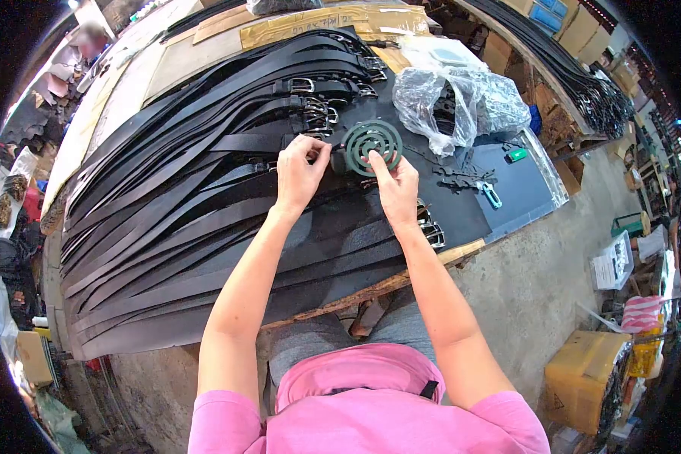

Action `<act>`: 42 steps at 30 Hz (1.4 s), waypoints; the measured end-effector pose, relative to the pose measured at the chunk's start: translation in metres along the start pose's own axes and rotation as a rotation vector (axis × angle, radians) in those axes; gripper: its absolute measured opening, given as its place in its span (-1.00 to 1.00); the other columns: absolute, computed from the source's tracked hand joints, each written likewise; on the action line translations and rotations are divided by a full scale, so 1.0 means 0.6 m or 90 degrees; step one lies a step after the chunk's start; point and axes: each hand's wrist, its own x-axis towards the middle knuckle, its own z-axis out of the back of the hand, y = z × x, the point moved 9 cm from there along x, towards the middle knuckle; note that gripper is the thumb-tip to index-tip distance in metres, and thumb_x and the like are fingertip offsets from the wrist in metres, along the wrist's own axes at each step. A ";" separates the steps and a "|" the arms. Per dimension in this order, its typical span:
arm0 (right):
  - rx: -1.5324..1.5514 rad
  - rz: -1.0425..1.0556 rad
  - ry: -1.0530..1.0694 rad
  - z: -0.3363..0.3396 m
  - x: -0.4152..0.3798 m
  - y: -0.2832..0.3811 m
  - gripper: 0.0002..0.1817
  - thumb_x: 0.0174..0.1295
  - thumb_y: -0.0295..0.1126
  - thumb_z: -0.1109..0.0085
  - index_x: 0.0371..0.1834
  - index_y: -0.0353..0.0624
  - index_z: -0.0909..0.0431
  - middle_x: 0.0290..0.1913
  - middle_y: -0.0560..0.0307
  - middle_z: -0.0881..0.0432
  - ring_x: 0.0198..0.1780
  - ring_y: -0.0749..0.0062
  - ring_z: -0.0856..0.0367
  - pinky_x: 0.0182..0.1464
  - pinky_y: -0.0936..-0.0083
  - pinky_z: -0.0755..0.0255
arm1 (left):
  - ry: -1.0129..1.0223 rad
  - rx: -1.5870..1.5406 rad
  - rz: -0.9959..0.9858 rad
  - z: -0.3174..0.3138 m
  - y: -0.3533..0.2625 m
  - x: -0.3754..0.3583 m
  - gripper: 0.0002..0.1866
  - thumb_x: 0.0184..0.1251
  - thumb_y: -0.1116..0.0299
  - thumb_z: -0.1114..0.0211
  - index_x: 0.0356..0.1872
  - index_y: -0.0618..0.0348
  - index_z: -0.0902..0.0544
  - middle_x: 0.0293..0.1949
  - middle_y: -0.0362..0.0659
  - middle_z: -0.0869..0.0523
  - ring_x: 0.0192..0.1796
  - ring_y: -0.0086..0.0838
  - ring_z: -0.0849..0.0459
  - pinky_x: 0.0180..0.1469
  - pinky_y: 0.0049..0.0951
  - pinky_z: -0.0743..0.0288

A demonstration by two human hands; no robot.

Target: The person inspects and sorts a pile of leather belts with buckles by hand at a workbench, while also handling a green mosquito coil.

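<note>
My right hand [399, 185] grips a dark green spiral mosquito coil [356, 144] by its lower right edge, the thumb lying across its rings. Just left of the coil, my left hand [301, 170] is closed in a pinch; what its fingertips hold, if anything, I cannot tell. A small dark piece [339, 160] shows between those fingertips and the coil. Beneath both hands, black belts [197, 185] lie in long overlapping rows on the table, their metal buckles [318, 115] gathered toward the middle.
Right of the coil, a clear plastic bag [461, 106] holds dark pieces. Thread snips [492, 195] with a light blue handle and a small green item [516, 155] lie near the table's right edge. A cardboard box [586, 374] stands on the floor. More belts [560, 64] hang over another table.
</note>
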 end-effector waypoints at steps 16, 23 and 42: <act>-0.193 0.085 0.021 -0.017 -0.010 0.040 -0.81 0.35 -0.35 -0.29 -0.17 -0.29 -0.68 -0.35 0.32 -0.68 -0.36 0.77 -0.46 -0.30 0.66 -0.39 | -0.009 -0.066 -0.001 0.017 -0.010 -0.007 -0.89 0.34 0.48 -0.35 -0.29 0.33 -0.63 -0.37 -0.08 -0.68 -0.33 -0.43 -0.66 -0.20 -0.44 -0.51; -0.182 0.096 0.024 -0.019 -0.012 0.045 -0.81 0.35 -0.35 -0.30 -0.17 -0.29 -0.68 -0.34 0.31 -0.68 -0.35 0.76 -0.47 -0.28 0.67 -0.39 | 0.012 -0.064 0.020 0.012 0.002 -0.006 -0.89 0.39 0.46 -0.33 -0.25 0.32 -0.65 -0.33 -0.11 -0.72 -0.27 -0.51 -0.66 -0.11 -0.49 -0.53; 0.142 -0.048 -0.119 0.036 0.010 -0.018 -0.83 0.40 -0.38 -0.22 -0.17 -0.29 -0.68 -0.25 0.22 -0.75 -0.26 0.66 -0.63 -0.18 0.66 -0.48 | 0.163 0.100 -0.143 -0.019 -0.069 -0.020 -0.72 0.06 0.51 -0.45 -0.14 0.21 -0.71 -0.11 -0.07 -0.68 0.05 -0.20 -0.61 0.15 -0.29 -0.49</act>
